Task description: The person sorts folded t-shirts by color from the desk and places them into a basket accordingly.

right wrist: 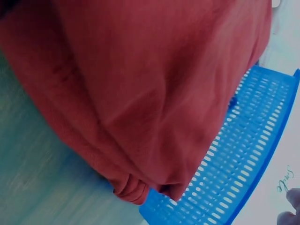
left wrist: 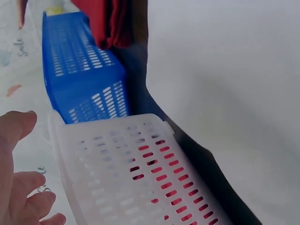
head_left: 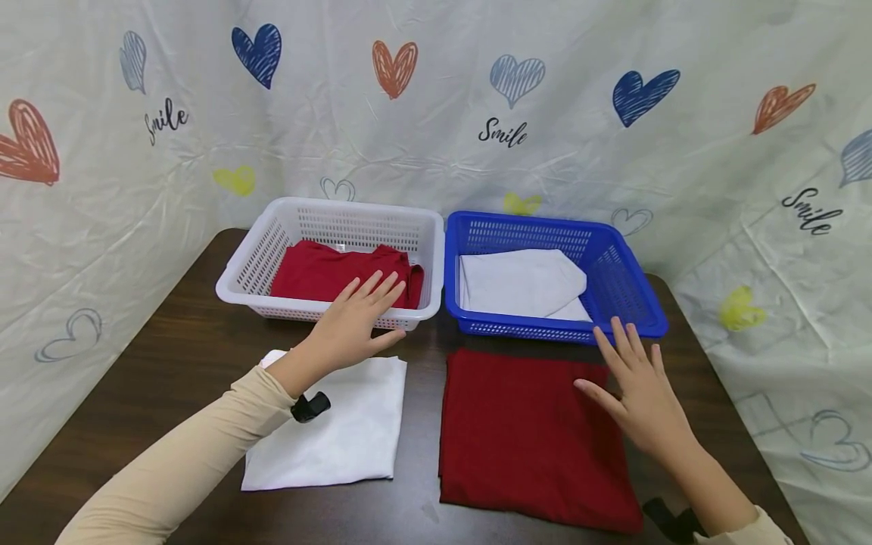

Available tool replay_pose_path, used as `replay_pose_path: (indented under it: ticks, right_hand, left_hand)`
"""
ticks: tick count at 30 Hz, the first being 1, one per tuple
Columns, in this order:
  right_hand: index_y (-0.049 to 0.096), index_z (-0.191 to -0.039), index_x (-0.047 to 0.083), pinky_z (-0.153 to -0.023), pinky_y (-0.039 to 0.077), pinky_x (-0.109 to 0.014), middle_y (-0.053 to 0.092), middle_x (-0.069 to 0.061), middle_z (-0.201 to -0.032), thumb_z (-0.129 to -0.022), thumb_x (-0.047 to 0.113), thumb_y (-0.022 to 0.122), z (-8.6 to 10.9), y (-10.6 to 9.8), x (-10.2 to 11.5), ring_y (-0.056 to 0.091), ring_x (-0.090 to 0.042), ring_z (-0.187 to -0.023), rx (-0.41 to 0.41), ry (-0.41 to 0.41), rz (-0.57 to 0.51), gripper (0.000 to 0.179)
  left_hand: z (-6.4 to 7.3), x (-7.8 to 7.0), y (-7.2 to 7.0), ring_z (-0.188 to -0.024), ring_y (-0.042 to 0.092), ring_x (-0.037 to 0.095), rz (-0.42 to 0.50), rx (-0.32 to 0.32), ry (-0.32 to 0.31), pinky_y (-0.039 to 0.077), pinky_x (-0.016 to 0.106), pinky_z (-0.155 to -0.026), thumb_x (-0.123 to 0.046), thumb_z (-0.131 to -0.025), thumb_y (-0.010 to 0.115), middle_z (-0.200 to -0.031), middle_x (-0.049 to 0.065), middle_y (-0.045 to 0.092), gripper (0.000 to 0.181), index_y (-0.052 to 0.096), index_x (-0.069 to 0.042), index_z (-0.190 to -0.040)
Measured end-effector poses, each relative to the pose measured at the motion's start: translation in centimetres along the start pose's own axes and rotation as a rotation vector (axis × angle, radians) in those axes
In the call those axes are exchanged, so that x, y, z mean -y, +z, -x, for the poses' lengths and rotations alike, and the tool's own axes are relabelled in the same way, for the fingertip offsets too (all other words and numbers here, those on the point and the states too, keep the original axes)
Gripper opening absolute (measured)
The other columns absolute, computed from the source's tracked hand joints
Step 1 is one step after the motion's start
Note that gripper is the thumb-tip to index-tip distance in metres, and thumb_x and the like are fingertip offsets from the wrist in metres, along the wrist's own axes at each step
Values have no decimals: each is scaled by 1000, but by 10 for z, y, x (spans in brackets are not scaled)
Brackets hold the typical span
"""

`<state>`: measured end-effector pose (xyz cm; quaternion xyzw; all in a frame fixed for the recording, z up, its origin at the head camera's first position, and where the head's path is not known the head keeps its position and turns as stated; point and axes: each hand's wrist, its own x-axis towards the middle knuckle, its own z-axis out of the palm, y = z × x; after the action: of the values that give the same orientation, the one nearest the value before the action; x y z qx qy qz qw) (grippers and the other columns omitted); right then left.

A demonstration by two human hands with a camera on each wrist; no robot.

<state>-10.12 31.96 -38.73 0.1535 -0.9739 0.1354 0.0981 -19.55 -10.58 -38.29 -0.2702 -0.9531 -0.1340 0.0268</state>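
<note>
My left hand (head_left: 350, 322), fingers spread, is over the front rim of the white basket (head_left: 235, 284) and the back edge of a folded white cloth (head_left: 354, 439). Nothing is in its grasp. Inside that basket lies a folded red garment (head_left: 316, 274). My right hand (head_left: 643, 397) also has straight, spread fingers and holds nothing; it overlaps the right side of a folded dark red cloth (head_left: 524, 435), fingertips near the front rim of the blue basket (head_left: 616, 276). A folded white garment (head_left: 514, 280) rests in the blue basket. Red fabric (right wrist: 154, 93) fills much of the right wrist view.
Both perforated baskets stand side by side at the back of a dark brown wooden table (head_left: 153, 386). Behind and beside it hangs a pale curtain (head_left: 436, 91) printed with hearts and the word Smile. Black straps (head_left: 309, 407) circle my wrists.
</note>
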Motion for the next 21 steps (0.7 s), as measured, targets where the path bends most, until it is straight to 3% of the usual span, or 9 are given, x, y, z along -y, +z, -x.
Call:
replay_pose_path:
  ticks: [10, 21]
  right_hand:
    - [21, -159, 11, -122, -8, -64, 8, -22, -166, -95, 44, 62, 16, -1, 10, 0, -40, -155, -17, 24, -7, 83]
    - [23, -159, 16, -124, -10, -57, 14, -20, -166, -93, 45, 65, 31, 6, 26, -5, -28, -157, 46, 24, -14, 84]
  left_hand:
    - [4, -8, 11, -153, 22, 31, -40, -10, 57, 15, 53, -126, -49, -91, 63, -164, 7, 28, 80, 31, -16, -157]
    - [10, -23, 21, -153, 25, 30, -64, -38, 127, 19, 52, -125, -49, -93, 62, -163, 6, 30, 77, 33, -17, -156]
